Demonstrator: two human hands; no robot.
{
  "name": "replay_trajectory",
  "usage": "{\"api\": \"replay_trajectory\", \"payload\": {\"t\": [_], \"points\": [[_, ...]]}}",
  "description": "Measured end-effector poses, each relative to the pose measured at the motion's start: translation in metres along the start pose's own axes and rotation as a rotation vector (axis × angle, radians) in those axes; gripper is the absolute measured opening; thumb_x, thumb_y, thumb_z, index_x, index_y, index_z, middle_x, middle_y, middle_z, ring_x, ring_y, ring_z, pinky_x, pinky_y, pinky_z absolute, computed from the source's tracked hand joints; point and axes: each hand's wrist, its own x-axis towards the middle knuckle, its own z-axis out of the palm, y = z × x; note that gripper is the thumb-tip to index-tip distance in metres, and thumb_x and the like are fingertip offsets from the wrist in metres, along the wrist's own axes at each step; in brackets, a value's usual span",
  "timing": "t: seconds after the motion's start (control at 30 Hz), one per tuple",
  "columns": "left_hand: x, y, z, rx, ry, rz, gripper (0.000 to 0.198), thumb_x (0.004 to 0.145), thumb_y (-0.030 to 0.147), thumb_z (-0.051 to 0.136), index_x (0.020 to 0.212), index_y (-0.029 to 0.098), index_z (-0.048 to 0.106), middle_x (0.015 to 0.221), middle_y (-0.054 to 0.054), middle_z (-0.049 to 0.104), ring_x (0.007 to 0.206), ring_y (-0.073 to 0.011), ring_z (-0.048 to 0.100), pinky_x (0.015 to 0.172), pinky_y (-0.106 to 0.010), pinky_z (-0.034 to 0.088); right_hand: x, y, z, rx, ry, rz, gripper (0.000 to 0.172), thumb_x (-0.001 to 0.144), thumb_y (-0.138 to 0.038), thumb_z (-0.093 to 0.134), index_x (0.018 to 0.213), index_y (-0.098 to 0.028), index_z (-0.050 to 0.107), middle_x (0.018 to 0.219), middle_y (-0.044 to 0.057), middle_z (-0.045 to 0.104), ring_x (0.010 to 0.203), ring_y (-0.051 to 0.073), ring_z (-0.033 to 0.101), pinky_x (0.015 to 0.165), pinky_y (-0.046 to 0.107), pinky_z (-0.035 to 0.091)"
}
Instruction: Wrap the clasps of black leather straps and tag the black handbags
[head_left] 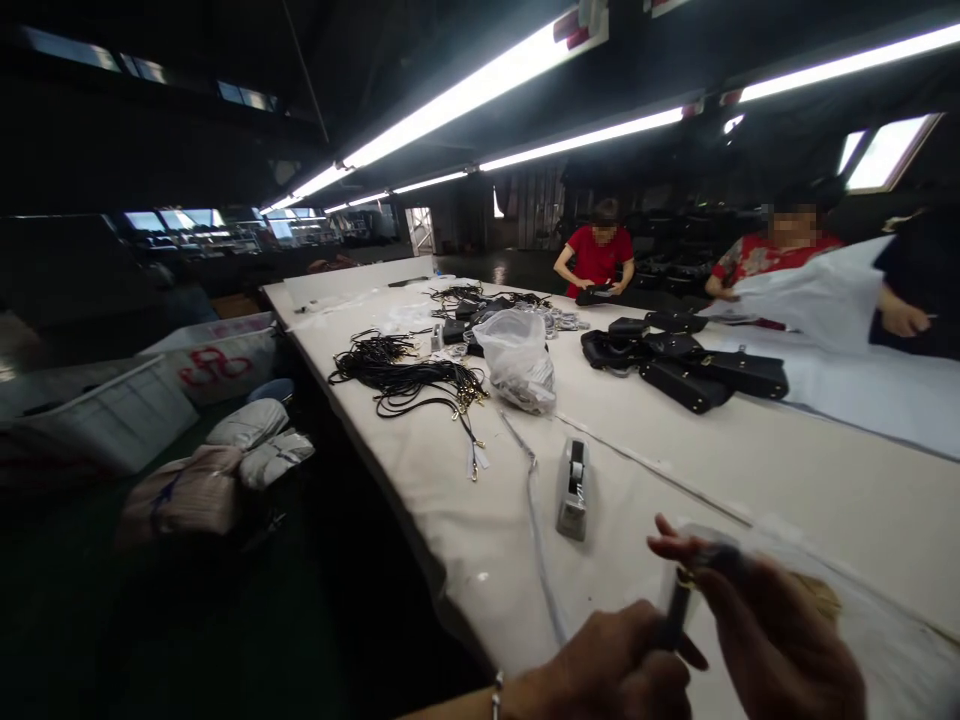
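At the lower right, my left hand (611, 665) is closed round a short black strap (677, 612) with a gold-coloured metal fitting at its upper end. Close beside that fitting, my right hand (776, 610) is closed, thumb and fingers pinched together. A blurred, greyish piece shows between its fingers, too smeared to name. Clear plastic (885, 640) lies on the table beyond my right hand. A grey tape dispenser (574, 490) stands just past my hands, with a pale grey strip (534, 500) to its left.
Black cords with gold clasps (416, 375) lie heaped on the long white table (465, 540), near a filled plastic bag (519, 360). Black cases (686, 370) are piled further right. Several people work across the table; one wears red (598, 255). White bins (112, 410) and bundles (195, 490) stand left.
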Motion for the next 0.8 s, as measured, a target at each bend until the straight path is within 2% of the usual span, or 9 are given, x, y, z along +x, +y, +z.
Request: {"api": "replay_trajectory", "payload": {"t": [0.07,0.13,0.2,0.27,0.33,0.4,0.53,0.6,0.8], "points": [[-0.012,0.024,-0.014,-0.096,0.059,-0.041,0.027,0.093,0.026,0.046,0.117,0.021,0.056,0.078,0.000,0.062,0.063,-0.0105,0.058,0.061,-0.021,0.049,0.010,0.000,0.005,-0.079,-0.098,-0.283,0.030,0.097,-0.030,0.050,0.124,-0.024,0.062,0.116,0.010,0.073,0.119,0.028,0.063,0.099,0.041,0.056],[-0.028,0.038,-0.028,-0.054,0.101,-0.105,0.019,0.087,0.026,0.056,0.105,0.020,0.061,0.078,0.002,0.060,0.066,-0.0103,0.057,0.061,-0.019,0.046,0.014,0.003,0.005,-0.252,-0.241,-0.541,0.028,0.096,-0.024,0.049,0.118,-0.022,0.066,0.114,0.009,0.073,0.119,0.026,0.063,0.102,0.041,0.053],[-0.045,0.045,-0.041,0.069,0.136,-0.214,0.020,0.082,0.031,0.066,0.100,0.022,0.064,0.077,0.003,0.061,0.066,-0.0108,0.056,0.058,-0.019,0.043,0.012,0.004,0.003,-0.330,-0.371,-0.660,0.029,0.096,-0.019,0.045,0.115,-0.021,0.067,0.115,0.010,0.073,0.116,0.024,0.065,0.103,0.042,0.052],[-0.061,0.048,-0.050,0.251,0.166,-0.288,0.026,0.079,0.033,0.069,0.103,0.025,0.065,0.081,0.003,0.065,0.070,-0.0124,0.057,0.062,-0.020,0.044,0.005,0.002,0.004,-0.324,-0.476,-0.654,0.023,0.095,-0.019,0.047,0.107,-0.022,0.067,0.107,0.009,0.075,0.105,0.022,0.069,0.099,0.038,0.054],[-0.075,0.052,-0.057,0.437,0.190,-0.278,0.030,0.080,0.028,0.068,0.110,0.028,0.064,0.087,0.003,0.068,0.076,-0.0140,0.060,0.071,-0.022,0.046,-0.005,-0.006,0.009,-0.277,-0.538,-0.595,0.014,0.094,-0.020,0.049,0.090,-0.023,0.063,0.086,0.005,0.075,0.082,0.018,0.072,0.088,0.031,0.059],[-0.087,0.060,-0.064,0.560,0.193,-0.240,0.027,0.083,0.025,0.066,0.109,0.029,0.063,0.091,0.004,0.069,0.078,-0.0140,0.061,0.074,-0.022,0.046,-0.015,-0.017,0.017,-0.237,-0.554,-0.529,0.017,0.094,-0.020,0.050,0.078,-0.024,0.054,0.068,-0.001,0.067,0.063,0.014,0.067,0.078,0.026,0.060],[-0.112,0.082,-0.081,0.733,0.187,-0.150,0.002,0.090,0.027,0.063,0.092,0.027,0.062,0.091,0.004,0.067,0.075,-0.0130,0.062,0.067,-0.021,0.043,-0.022,-0.042,0.040,-0.137,-0.457,-0.461,0.010,0.100,-0.031,0.044,0.097,-0.025,0.051,0.078,0.001,0.068,0.073,0.016,0.067,0.078,0.026,0.057],[-0.128,0.095,-0.088,0.812,0.187,-0.130,0.003,0.091,0.024,0.059,0.089,0.025,0.060,0.089,0.003,0.066,0.072,-0.0133,0.062,0.063,-0.023,0.040,-0.017,-0.056,0.055,-0.047,-0.447,-0.424,0.014,0.102,-0.035,0.039,0.103,-0.024,0.049,0.081,0.001,0.066,0.074,0.016,0.066,0.078,0.026,0.055],[-0.191,0.129,-0.108,0.884,0.122,-0.156,0.014,0.090,0.013,0.052,0.088,0.024,0.060,0.082,0.004,0.067,0.065,-0.0111,0.062,0.056,-0.021,0.036,-0.004,-0.108,0.107,0.274,-0.600,-0.249,0.015,0.096,-0.035,0.045,0.086,-0.023,0.045,0.078,0.000,0.055,0.066,0.014,0.047,0.061,0.026,0.042]]}}
